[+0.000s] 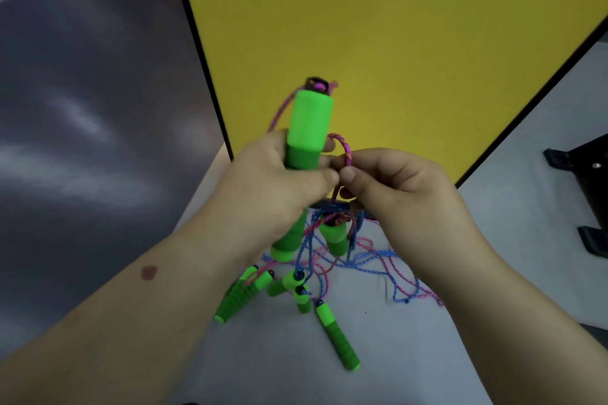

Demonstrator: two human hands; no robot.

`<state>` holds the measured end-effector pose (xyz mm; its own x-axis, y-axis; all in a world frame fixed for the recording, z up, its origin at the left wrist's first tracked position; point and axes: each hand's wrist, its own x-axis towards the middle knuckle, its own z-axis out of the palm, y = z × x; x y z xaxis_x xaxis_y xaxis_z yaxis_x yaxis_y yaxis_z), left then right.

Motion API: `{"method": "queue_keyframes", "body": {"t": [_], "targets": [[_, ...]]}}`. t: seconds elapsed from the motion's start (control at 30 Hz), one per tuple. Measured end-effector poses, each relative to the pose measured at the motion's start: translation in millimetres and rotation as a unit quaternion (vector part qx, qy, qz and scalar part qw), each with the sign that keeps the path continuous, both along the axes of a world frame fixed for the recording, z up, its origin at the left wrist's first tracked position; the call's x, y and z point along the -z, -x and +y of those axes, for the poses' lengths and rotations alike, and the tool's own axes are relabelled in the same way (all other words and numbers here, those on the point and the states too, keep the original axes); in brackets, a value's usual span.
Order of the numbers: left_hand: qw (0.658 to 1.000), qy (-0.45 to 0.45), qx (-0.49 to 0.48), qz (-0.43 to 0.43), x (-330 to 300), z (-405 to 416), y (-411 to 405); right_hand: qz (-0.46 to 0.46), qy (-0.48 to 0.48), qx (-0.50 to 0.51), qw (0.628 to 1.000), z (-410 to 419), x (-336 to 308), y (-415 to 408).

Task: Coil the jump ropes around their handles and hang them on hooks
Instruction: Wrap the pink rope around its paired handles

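My left hand (279, 181) grips a green jump-rope handle (309, 128) upright in front of the yellow board. A pink rope (346, 150) leaves the handle's top end and loops down beside it. My right hand (391, 181) pinches that pink loop between thumb and forefinger, right next to the left hand's fingertips. A second green handle (334, 237) hangs just under my hands, with pink and blue rope around it. Below, several more green handles (337, 335) lie on the pale table among tangled pink and blue ropes (391, 260).
A yellow board (394, 26) with a black frame stands behind the pale table (411, 355). Black brackets (585, 158) sit at the right edge. A grey surface (82, 108) fills the left side.
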<state>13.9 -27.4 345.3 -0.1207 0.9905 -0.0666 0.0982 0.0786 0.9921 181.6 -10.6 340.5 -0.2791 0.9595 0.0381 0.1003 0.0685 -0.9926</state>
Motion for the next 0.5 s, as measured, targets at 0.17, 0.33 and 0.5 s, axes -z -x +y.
{"method": "queue_keyframes", "body": {"t": [0.17,0.33,0.5], "targets": [[0.979,-0.021,0.054,0.196,-2.0,-1.7,-0.3,0.047,0.002,0.012,0.999,-2.1,-2.1,-0.4],[0.965,0.012,0.062,0.256,3.9,0.7,5.5,0.046,0.01,0.05,0.998,-2.1,-3.3,-1.3],[0.967,0.052,0.07,0.239,7.7,1.2,6.1,0.045,0.023,0.077,0.996,-1.0,-3.2,-2.4]]}}
